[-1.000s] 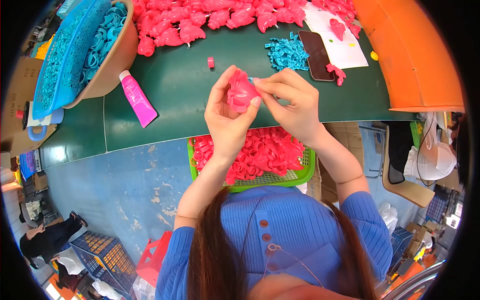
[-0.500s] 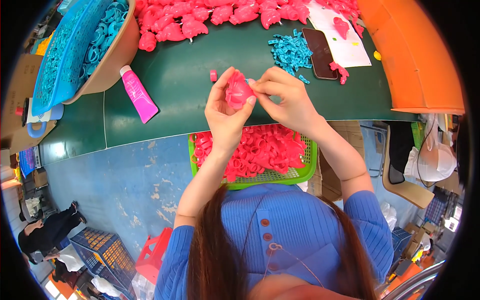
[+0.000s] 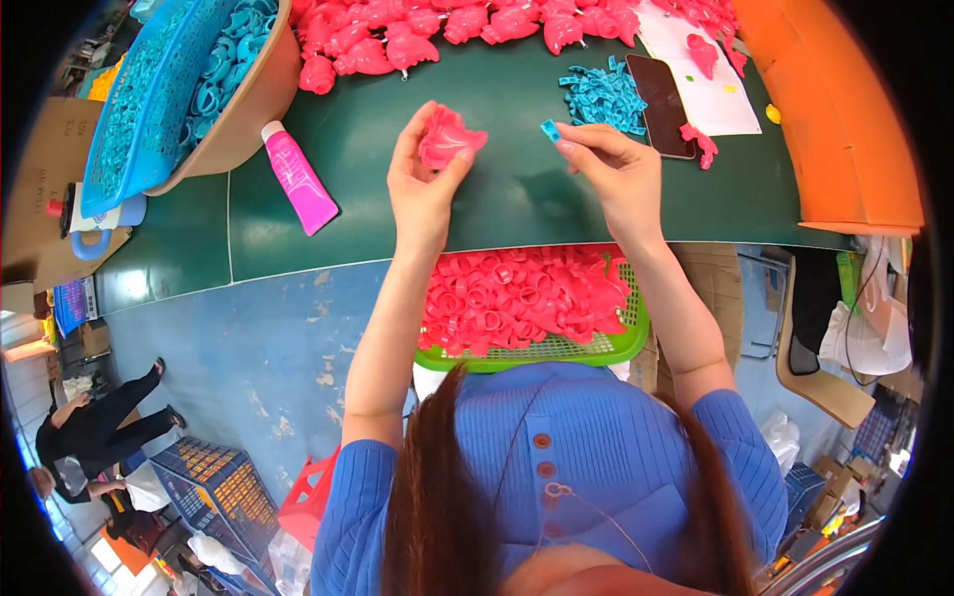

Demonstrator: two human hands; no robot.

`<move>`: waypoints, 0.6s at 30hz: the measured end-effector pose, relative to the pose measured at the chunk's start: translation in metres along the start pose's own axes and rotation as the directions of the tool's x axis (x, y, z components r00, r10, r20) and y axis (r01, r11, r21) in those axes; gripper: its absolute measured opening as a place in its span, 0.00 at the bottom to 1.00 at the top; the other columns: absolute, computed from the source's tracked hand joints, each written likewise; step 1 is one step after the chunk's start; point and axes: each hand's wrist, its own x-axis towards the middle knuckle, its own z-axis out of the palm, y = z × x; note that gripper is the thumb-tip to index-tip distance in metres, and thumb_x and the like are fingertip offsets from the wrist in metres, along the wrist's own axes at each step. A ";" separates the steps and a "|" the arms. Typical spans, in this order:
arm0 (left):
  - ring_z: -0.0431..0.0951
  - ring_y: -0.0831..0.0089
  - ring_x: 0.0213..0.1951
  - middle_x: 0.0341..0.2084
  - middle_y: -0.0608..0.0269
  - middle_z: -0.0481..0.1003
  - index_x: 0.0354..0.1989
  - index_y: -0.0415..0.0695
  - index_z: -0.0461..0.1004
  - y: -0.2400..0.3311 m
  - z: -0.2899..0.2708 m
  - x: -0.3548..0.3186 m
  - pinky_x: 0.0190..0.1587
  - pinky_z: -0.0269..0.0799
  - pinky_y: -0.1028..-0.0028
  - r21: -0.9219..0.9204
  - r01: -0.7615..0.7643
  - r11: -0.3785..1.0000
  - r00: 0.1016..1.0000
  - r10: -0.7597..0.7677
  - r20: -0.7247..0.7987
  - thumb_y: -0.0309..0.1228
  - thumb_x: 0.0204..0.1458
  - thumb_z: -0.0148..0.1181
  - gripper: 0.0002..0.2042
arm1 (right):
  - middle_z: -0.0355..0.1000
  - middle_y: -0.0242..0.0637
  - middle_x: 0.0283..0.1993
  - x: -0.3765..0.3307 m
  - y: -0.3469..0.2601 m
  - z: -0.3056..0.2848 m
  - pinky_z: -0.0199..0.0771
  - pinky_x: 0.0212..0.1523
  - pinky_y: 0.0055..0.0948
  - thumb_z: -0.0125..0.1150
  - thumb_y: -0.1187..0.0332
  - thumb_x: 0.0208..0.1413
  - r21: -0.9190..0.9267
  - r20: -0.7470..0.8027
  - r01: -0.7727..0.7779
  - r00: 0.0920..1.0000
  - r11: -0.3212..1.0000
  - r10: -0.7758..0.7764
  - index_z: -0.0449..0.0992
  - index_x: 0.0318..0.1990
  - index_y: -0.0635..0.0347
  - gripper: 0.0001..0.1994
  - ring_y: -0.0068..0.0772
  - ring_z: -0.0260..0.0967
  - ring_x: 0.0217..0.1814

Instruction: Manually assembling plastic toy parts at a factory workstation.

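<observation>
My left hand (image 3: 422, 199) is closed around a glossy pink plastic shell piece (image 3: 449, 141) with a jagged edge, held above the green table (image 3: 368, 199). To its right, my right hand (image 3: 626, 179) pinches a small blue plastic piece (image 3: 551, 130) between thumb and fingertips. The two pieces are apart. Just beyond the right hand lies a pile of similar small blue pieces (image 3: 603, 96). Below both hands, at the table's near edge, a green basket (image 3: 628, 343) holds many loose pink plastic parts (image 3: 517, 303).
Pink molded figures (image 3: 397, 45) cover the table's far side. A dark phone (image 3: 661, 107) lies beside a white sheet (image 3: 725, 109), near an orange bin (image 3: 835, 119). At left are a pink tube (image 3: 298, 179), a beige tub (image 3: 234, 124) and a blue basket (image 3: 149, 109). A person (image 3: 104, 417) is farther off.
My hands have moved apart: the left with the pink shell piece up and left, the right away to the right with the small blue piece now plainly showing. The view has shifted slightly.
</observation>
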 end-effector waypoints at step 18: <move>0.66 0.70 0.51 0.49 0.54 0.65 0.55 0.36 0.57 0.013 0.036 -0.037 0.53 0.63 0.72 -0.114 -0.137 0.984 0.984 0.148 0.095 0.20 0.36 0.66 0.34 | 0.72 0.35 0.29 -0.010 -0.022 0.017 0.67 0.32 0.24 0.62 0.83 0.35 -0.457 0.169 0.630 0.754 0.628 -0.634 0.77 0.31 0.64 0.11 0.30 0.67 0.31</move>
